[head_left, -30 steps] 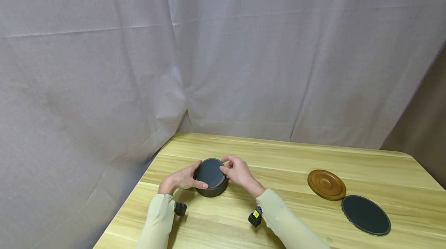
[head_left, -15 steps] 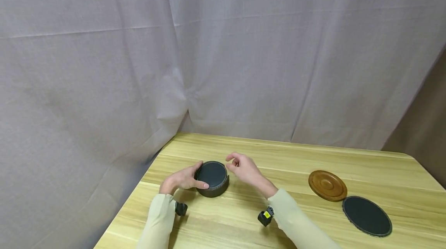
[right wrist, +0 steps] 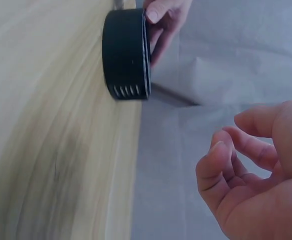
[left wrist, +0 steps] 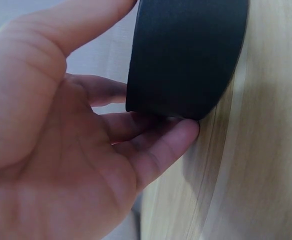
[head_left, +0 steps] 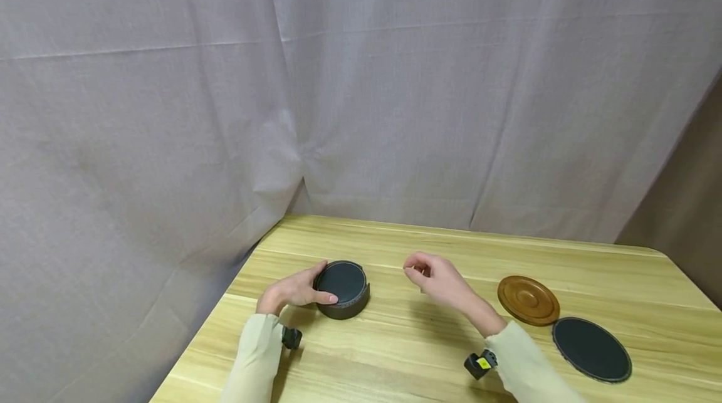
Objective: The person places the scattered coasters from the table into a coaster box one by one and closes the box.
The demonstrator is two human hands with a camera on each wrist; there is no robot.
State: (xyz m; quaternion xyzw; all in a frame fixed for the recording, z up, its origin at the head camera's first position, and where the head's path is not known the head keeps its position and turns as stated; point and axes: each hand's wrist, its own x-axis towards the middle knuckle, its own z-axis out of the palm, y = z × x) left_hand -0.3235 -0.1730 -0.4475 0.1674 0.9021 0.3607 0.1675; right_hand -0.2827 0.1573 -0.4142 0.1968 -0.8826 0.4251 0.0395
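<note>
A round black coaster holder (head_left: 345, 311) stands on the table, with a flat black coaster (head_left: 341, 279) filling its top. My left hand (head_left: 294, 291) grips the holder from the left, thumb over the front rim and fingers round the far side. In the left wrist view those fingers press against the holder's dark wall (left wrist: 186, 55). To the right of the holder, my right hand (head_left: 442, 281) hovers over the table with loosely curled fingers, holding nothing. White stitches show on the holder's side (right wrist: 127, 55) in the right wrist view.
A brown wooden disc (head_left: 528, 300) with a ringed centre lies on the wooden table (head_left: 361, 365) at the right. Beside it, nearer the front, is a flat black round mat (head_left: 592, 350). A grey curtain (head_left: 395, 108) hangs behind and to the left.
My right hand has let go of the coaster's right edge and moved away to the right. The left hand keeps its grip on the holder, which stays in place.
</note>
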